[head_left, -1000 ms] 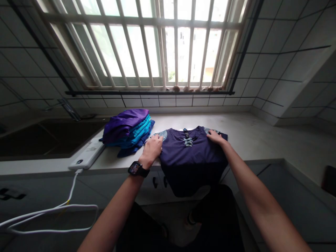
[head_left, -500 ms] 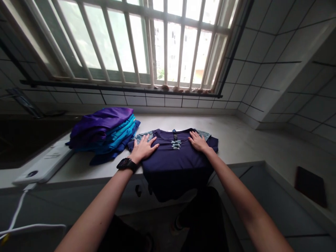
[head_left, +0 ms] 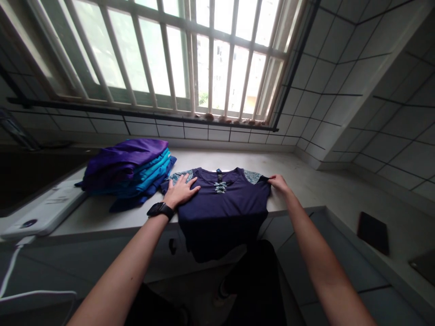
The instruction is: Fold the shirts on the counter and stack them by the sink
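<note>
A dark navy shirt [head_left: 222,201] with patterned shoulders and small bow-like fastenings below the neckline lies spread on the white counter, its lower part hanging over the front edge. My left hand [head_left: 181,190] rests flat with fingers spread on the shirt's left shoulder; a black watch [head_left: 160,210] is on that wrist. At the opposite side, my right hand [head_left: 278,182] pinches the edge of the right sleeve between thumb and fingers, pulling it outward. Beside the shirt on the left sits a pile of folded purple and blue clothes [head_left: 131,170].
A white power strip [head_left: 44,210] with a white cable [head_left: 12,267] lies at the counter's left, by a dark sink [head_left: 37,176]. A dark flat object [head_left: 373,232] rests on the counter [head_left: 285,167] at right. Behind stands a barred window [head_left: 163,59].
My right hand has moved from lying flat on the right shoulder to the sleeve's edge and taken hold of it. The left hand stays on the shirt. The view has shifted slightly right.
</note>
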The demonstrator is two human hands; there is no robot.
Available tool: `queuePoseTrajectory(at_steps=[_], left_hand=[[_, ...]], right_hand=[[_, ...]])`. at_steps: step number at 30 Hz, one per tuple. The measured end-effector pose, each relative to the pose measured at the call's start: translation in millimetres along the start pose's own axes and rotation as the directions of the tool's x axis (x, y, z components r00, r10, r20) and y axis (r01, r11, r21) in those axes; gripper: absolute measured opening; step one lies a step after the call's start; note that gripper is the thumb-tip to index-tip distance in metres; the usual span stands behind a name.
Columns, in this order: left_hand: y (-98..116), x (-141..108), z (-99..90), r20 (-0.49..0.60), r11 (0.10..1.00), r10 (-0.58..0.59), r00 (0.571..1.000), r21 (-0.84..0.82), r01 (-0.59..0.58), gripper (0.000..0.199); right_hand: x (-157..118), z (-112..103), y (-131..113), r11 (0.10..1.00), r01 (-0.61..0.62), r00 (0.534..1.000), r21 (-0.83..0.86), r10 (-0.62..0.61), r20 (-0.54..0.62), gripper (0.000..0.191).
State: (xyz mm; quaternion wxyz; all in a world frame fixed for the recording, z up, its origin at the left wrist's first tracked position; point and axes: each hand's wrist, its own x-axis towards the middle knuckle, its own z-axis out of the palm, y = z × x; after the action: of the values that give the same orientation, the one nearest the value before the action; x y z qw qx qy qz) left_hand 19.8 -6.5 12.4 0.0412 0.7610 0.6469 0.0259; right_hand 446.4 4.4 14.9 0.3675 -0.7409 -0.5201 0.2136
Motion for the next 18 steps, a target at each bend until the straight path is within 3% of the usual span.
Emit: queuePoseTrajectory(at_steps=[5,11,13,18], left_hand=[[-1,0,0.3,-0.009,1.000,0.014,1.000,-0.019,-0.014,0.066],[-3,3,4.3,-0.016,0.999,0.020,1.000,-0.036,-0.020,0.067],[-3,3,4.4,-0.015,0.999,0.020,1.000,-0.034,-0.021,0.067],[-2,1,3.4,-0.010,0.999,0.016,1.000,-0.035,-0.016,0.067]], right_hand=[[-7,5,-13,0.978,-0.091,0.996,0.190,0.088,0.023,0.021],[-16,-5,-25,0.909,-0.080,0.990,0.410,0.023,0.143,0.018],[-18,-8,-23,0.911,-0.079,0.993,0.404,0.037,0.111,0.025],[-17,-7,-16,0.973,-0.148,0.985,0.180,0.161,-0.060,0.044]])
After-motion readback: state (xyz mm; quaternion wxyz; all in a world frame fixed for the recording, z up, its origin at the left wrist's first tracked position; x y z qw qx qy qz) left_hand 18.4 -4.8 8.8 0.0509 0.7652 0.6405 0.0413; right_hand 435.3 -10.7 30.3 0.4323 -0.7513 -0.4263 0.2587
